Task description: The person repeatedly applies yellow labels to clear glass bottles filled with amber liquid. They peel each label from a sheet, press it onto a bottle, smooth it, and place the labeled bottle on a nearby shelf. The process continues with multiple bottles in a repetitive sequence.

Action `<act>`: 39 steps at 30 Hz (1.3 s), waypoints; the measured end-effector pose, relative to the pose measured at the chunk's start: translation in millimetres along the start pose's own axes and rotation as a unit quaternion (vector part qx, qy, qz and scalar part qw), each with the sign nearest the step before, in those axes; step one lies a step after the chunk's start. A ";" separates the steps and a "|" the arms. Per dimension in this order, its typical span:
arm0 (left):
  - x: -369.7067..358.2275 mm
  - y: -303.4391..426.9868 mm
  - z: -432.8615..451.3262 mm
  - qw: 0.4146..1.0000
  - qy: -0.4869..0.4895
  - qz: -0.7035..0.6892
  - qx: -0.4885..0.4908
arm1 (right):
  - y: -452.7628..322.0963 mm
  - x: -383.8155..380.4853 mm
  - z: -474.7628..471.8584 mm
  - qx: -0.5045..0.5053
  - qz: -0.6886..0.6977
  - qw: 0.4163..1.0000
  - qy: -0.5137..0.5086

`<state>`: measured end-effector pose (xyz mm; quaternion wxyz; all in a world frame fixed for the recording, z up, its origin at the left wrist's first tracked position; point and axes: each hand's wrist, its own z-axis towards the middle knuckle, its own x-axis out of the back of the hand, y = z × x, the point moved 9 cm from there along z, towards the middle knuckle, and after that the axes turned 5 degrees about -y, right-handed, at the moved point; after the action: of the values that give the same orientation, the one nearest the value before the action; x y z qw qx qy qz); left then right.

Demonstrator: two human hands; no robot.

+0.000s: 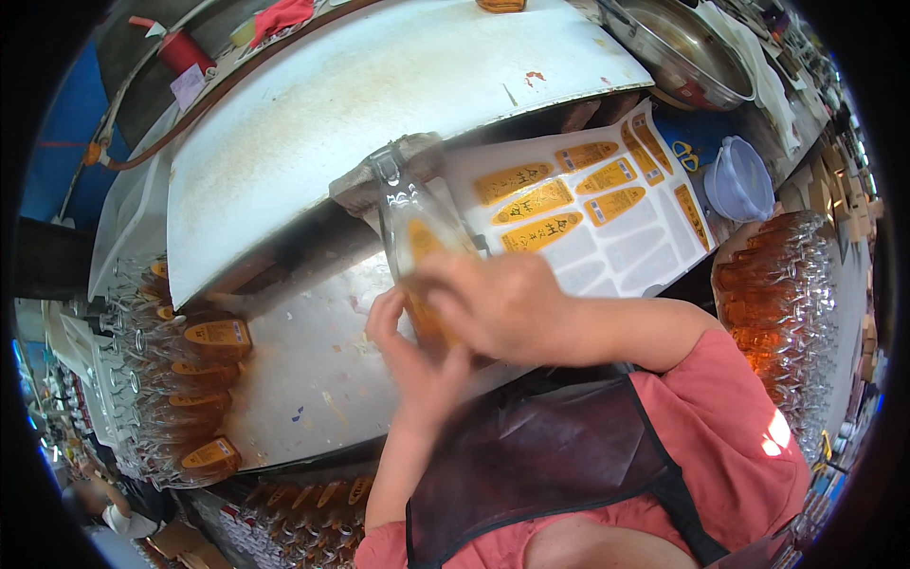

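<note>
A clear glass bottle (398, 203) with amber liquid and an orange label lies tilted before me, its neck resting on a cloth-wrapped support (355, 186). My left hand (426, 363) holds the bottle's lower part from the left, fingers around it. My right hand (498, 302), blurred, lies over the label with its fingers bent against it; whether it grips anything is hidden. To the right of the bottle is a backing sheet (633, 249) with several orange labels (533, 200) and several blank label outlines.
Labelled bottles (217, 334) lie stacked at the left; more amber bottles (761, 299) are stacked at the right. A white board (398, 71) spans the far side. Yellow-handled scissors (684, 155), a lilac bucket (739, 181) and a metal pan (682, 50) are at upper right. A person (128, 516) is at lower left.
</note>
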<state>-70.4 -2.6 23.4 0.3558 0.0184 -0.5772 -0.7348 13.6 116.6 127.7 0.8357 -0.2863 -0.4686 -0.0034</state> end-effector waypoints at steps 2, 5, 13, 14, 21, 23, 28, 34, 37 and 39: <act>0.4 -2.2 -0.2 1.000 -0.015 -0.007 -0.003 | 23.4 5.0 1.2 -0.092 -0.022 0.994 0.050; 1.9 -9.7 -3.4 0.999 -0.023 -0.040 0.006 | 33.7 3.0 7.6 -0.052 0.011 0.995 0.087; -0.3 -30.8 -8.9 0.990 -0.079 -0.107 0.039 | 34.0 15.6 5.7 -0.054 0.003 0.994 0.091; -1.5 -32.6 -9.8 0.988 -0.085 -0.116 0.048 | 27.3 10.5 0.7 -0.064 -0.012 0.997 0.039; -5.1 -34.8 -11.9 0.985 -0.110 -0.099 0.085 | -4.0 -2.0 -46.4 0.042 0.056 0.997 0.015; -5.8 -30.2 -9.5 0.991 -0.113 -0.036 0.067 | 14.3 -3.8 -53.3 -0.044 0.020 0.998 0.039; -18.5 -30.5 -6.9 0.991 -0.095 0.030 0.094 | -35.2 7.6 -64.1 0.107 0.048 0.992 0.048; -11.5 -8.2 -12.5 0.994 -0.064 0.079 0.042 | 27.0 35.5 -71.3 -0.067 -0.028 0.993 0.094; 7.9 -1.3 -16.3 0.996 -0.012 0.021 0.084 | 102.0 45.2 -107.0 -0.200 0.035 0.973 0.108; 13.5 30.1 -16.3 0.997 0.013 0.081 -0.011 | 141.5 57.6 -140.2 -0.251 0.113 0.954 0.123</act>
<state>-58.2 -26.0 49.1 0.4219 -0.0222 -0.5640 -0.7095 194.2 182.6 50.1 0.7833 -0.5349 -0.3107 -0.0620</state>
